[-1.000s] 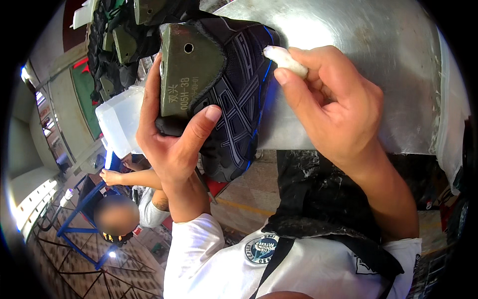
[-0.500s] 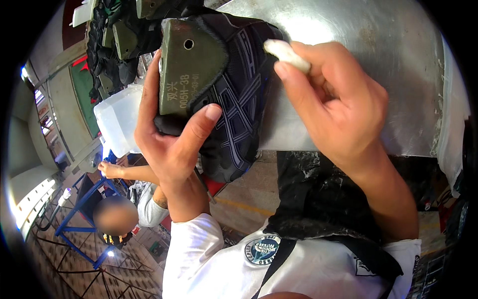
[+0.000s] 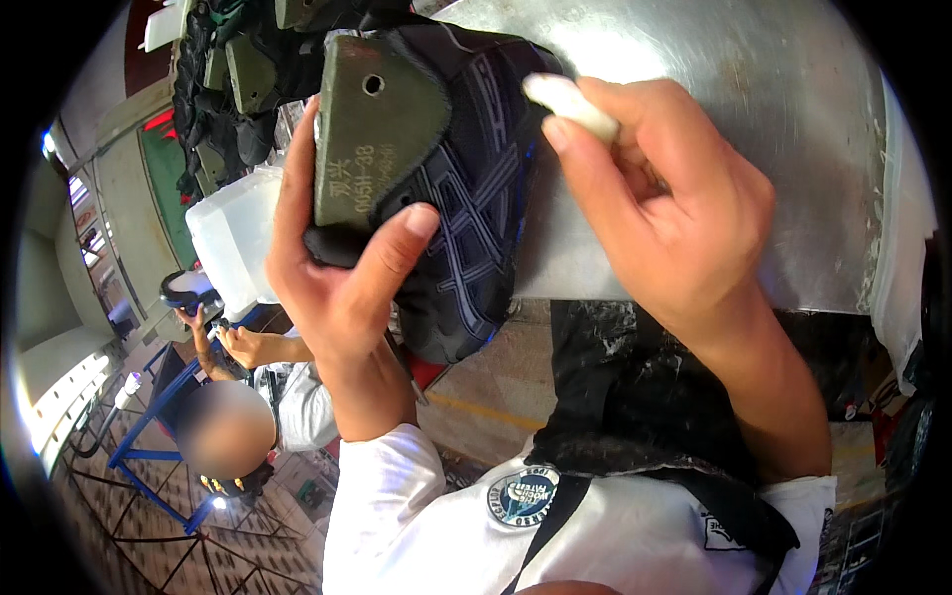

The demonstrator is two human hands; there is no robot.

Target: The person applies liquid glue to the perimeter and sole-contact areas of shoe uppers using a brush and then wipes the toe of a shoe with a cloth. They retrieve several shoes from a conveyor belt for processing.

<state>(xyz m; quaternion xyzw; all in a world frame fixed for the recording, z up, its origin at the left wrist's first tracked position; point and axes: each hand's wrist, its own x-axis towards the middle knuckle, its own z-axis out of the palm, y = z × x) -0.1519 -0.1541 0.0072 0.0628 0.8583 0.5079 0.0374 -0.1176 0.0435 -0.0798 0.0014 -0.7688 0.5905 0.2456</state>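
Observation:
My left hand (image 3: 332,293) is closed around a black shoe upper (image 3: 466,213) with grey crossing stripes, its thumb pressed on the side. A dark green shoe last (image 3: 382,124), with a round hole and engraved marks, fills the upper and shows at its opening. The toe points down toward me. Between the thumb and fingers of my right hand (image 3: 684,203) is pinched a small soft white wad (image 3: 572,105), perhaps sponge or cloth. Its tip is at the shoe's right edge, near the sole side; whether it touches I cannot tell. The shoe's underside is hidden.
A shiny metal table (image 3: 773,188) lies under and beyond my right hand. More black shoes on green lasts (image 3: 248,74) hang at the far left, above a translucent white plastic container (image 3: 236,238). A co-worker (image 3: 297,402) works at the lower left beside a blue frame.
The shoe has tilted very slightly in my left hand, and the white wad has shifted a little along its edge. The co-worker's hands have moved apart, one now up at a dark-and-white object.

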